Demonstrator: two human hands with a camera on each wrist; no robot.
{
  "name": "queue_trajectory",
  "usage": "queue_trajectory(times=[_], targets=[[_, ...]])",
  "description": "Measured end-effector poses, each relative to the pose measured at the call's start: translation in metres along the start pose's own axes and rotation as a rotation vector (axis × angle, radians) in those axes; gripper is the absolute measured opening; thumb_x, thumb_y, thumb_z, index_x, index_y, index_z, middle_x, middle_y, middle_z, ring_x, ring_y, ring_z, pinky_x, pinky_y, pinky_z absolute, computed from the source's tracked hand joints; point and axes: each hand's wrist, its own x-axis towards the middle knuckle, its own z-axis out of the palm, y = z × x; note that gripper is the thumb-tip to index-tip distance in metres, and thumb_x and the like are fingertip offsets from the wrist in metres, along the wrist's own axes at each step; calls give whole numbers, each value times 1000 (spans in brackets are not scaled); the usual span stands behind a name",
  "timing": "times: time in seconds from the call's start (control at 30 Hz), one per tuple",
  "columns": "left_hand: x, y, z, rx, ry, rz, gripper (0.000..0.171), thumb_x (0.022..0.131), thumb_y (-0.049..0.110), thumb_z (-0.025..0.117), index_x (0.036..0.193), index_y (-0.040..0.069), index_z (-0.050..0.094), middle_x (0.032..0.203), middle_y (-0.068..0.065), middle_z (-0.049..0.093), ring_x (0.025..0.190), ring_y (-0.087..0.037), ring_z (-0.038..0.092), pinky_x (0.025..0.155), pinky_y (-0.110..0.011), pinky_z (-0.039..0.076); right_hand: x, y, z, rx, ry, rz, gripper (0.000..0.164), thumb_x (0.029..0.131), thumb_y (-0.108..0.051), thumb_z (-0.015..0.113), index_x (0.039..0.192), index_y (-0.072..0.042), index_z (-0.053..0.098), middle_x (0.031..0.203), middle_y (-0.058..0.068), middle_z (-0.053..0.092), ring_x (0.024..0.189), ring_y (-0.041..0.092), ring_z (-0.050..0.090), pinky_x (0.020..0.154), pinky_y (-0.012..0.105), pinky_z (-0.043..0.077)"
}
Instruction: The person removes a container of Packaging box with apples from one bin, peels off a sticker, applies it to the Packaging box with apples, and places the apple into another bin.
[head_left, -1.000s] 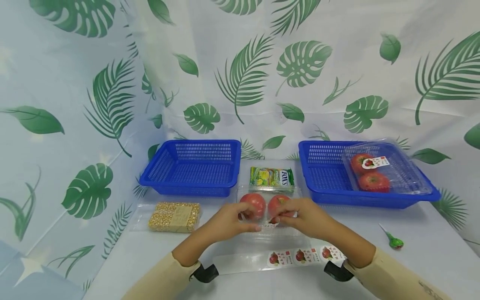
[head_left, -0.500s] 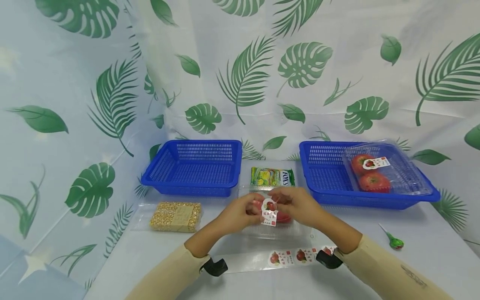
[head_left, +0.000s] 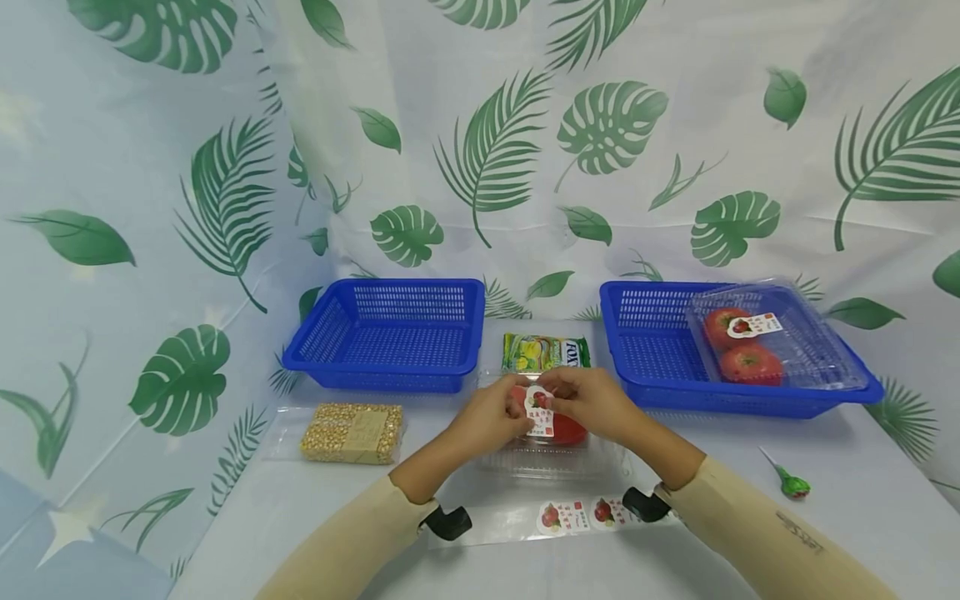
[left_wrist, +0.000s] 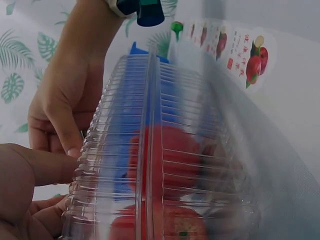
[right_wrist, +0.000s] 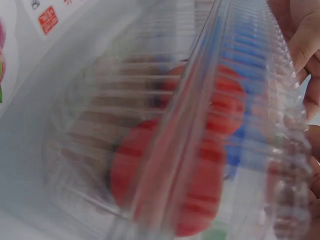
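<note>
A clear plastic box (head_left: 525,463) holding red apples (head_left: 572,430) stands in front of me, its lid shut. Over the lid lies a white apple-printed sticker (head_left: 540,417). My left hand (head_left: 487,421) pinches the sticker's left edge with curled fingers, and my right hand (head_left: 595,403) pinches its upper right edge. In the left wrist view, the left thumb (left_wrist: 47,167) is right at the ribbed top of the box, with the right hand (left_wrist: 70,100) across from it. The sticker's face is hidden in both wrist views.
Strips of stickers (head_left: 562,517) lie in front of the box. Behind it is a green snack packet (head_left: 543,352). Blue baskets stand left (head_left: 390,379) and right (head_left: 637,392), the right one bearing another apple box (head_left: 810,358). Corn kernels (head_left: 351,433) and a green-headed item (head_left: 793,483) flank them.
The sticker has been turned face up, brought over the apples and lowered close to the lid. Both hands moved with it, still holding its edges.
</note>
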Motion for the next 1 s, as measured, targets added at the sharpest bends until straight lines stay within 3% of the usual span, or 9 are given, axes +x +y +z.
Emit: queue_trajectory(times=[0.27,0.63,1.0], targets=[[3,4,2,155,24,18,58,82,17,77,133,12,50,70,11,57,59,-4,52,56,-22,44,4,8,3,-14,1,12,24,89,-10,72,113,-10,69,96,2,71,87,18,67,73,34,57],[10,5,8,289,39,10,62,81,24,79,134,12,50,70,12,54,60,-4,51,57,-23,42,8,12,6,-65,-5,16,24,89,-9,72,113,-11,69,98,3,71,88,19,67,75,37,57],[10,5,8,327,35,-7,63,82,27,80,135,13,49,71,11,54,61,-5,51,58,-24,43,9,17,10,-93,0,35,25,89,-6,71,113,-12,70,96,1,70,86,17,66,76,38,56]])
